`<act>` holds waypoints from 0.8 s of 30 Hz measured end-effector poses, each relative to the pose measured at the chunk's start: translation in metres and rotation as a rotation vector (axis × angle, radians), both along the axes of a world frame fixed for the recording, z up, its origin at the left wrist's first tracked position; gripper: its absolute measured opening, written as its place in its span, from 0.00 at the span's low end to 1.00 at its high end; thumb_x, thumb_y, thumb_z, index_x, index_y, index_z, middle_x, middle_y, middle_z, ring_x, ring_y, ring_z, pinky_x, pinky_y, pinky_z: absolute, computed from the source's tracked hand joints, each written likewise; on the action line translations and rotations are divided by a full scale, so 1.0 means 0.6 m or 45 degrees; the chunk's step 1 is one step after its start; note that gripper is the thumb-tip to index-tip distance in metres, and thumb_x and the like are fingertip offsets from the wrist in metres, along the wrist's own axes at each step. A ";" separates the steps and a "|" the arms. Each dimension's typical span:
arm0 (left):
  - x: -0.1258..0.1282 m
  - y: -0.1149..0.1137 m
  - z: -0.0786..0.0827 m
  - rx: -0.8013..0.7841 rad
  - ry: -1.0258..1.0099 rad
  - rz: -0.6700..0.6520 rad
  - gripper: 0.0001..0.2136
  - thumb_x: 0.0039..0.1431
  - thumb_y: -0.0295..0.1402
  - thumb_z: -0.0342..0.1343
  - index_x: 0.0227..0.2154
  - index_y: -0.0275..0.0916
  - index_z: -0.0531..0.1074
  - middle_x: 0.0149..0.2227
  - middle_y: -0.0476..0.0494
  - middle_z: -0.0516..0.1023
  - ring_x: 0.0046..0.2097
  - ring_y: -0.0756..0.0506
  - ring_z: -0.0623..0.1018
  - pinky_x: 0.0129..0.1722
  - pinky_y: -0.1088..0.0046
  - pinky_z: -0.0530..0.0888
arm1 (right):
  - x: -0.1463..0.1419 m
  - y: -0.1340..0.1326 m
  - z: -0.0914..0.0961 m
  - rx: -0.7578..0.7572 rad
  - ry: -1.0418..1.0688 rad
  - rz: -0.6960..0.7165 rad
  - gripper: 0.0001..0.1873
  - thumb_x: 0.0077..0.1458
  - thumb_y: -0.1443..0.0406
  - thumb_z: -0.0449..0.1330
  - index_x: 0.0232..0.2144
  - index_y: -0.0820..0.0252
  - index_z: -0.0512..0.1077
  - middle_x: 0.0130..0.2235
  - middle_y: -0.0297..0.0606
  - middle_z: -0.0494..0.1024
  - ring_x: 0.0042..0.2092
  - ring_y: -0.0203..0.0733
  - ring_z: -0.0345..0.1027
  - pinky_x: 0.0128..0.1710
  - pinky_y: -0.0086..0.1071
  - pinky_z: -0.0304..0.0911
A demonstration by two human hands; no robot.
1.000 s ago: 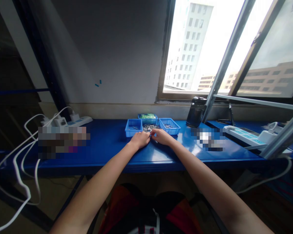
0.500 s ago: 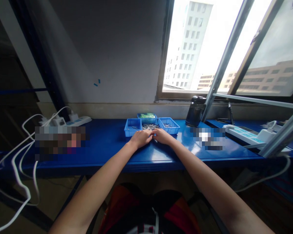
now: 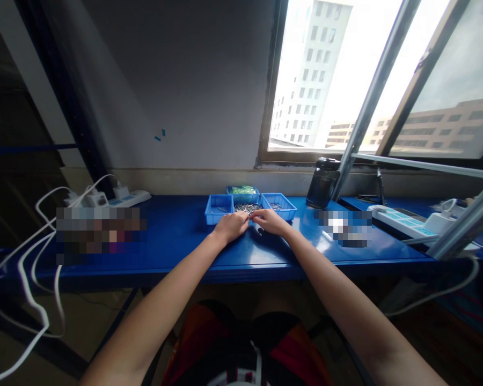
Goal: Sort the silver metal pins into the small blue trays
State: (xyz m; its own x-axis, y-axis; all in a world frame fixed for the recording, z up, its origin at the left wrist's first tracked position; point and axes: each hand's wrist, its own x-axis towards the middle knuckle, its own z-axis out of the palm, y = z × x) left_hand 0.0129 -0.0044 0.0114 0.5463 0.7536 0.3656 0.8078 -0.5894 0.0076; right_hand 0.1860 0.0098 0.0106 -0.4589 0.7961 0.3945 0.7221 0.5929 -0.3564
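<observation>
My left hand point(image 3: 232, 226) and my right hand point(image 3: 269, 221) meet fingertip to fingertip at the near side of the middle bin. Both have their fingers curled in a pinch; whatever lies between them is too small to make out. Just beyond is a heap of small silvery metal pieces point(image 3: 247, 208), partly hidden by my hands. A blue plastic bin point(image 3: 219, 217) with a few pieces stands to the left. On the right, another blue bin point(image 3: 285, 215) holds some small metal pieces. Green packets point(image 3: 242, 190) lie in the bin behind.
The bins stand on a blue table point(image 3: 177, 236). A dark bottle point(image 3: 322, 185) is at the back right, by a metal post point(image 3: 352, 128). Power strips lie at the left point(image 3: 131, 200) and right point(image 3: 402, 222), with white cables point(image 3: 26, 262) trailing over the left edge.
My right hand has shifted slightly right and its fingers have tilted, opening a small gap under the two hands. My left hand has barely moved. The bins stay in place.
</observation>
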 end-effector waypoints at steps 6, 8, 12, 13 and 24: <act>0.002 -0.004 0.004 0.011 0.033 -0.095 0.12 0.59 0.34 0.42 0.41 0.39 0.66 0.41 0.42 0.71 0.41 0.46 0.73 0.38 0.74 0.69 | -0.003 -0.001 -0.003 0.021 -0.052 0.054 0.10 0.49 0.68 0.50 0.26 0.65 0.72 0.25 0.34 0.72 0.27 0.31 0.61 0.28 0.23 0.53; 0.003 -0.005 0.004 0.027 0.045 -0.116 0.11 0.58 0.34 0.42 0.41 0.39 0.66 0.41 0.43 0.71 0.40 0.46 0.74 0.38 0.75 0.69 | -0.004 0.001 -0.006 0.035 -0.039 0.073 0.09 0.49 0.69 0.51 0.25 0.65 0.72 0.24 0.34 0.72 0.26 0.31 0.61 0.27 0.23 0.53; 0.003 -0.006 0.002 0.040 0.023 -0.112 0.12 0.56 0.34 0.44 0.42 0.39 0.65 0.42 0.43 0.71 0.40 0.46 0.73 0.37 0.75 0.69 | -0.004 0.003 -0.009 0.009 0.015 0.086 0.09 0.47 0.69 0.52 0.26 0.65 0.72 0.25 0.34 0.73 0.27 0.31 0.62 0.28 0.23 0.53; 0.003 -0.006 0.001 0.040 0.018 -0.105 0.12 0.56 0.34 0.45 0.42 0.39 0.64 0.42 0.42 0.71 0.41 0.46 0.73 0.37 0.75 0.69 | -0.004 0.002 -0.009 -0.004 0.029 0.087 0.09 0.47 0.69 0.52 0.27 0.64 0.72 0.25 0.35 0.73 0.27 0.31 0.62 0.28 0.23 0.54; 0.000 0.001 0.000 -0.057 0.089 0.025 0.12 0.57 0.35 0.43 0.42 0.40 0.66 0.38 0.41 0.74 0.40 0.42 0.75 0.36 0.71 0.69 | -0.002 -0.006 -0.001 -0.085 0.047 0.084 0.12 0.49 0.66 0.52 0.34 0.63 0.73 0.26 0.34 0.74 0.27 0.32 0.62 0.29 0.24 0.55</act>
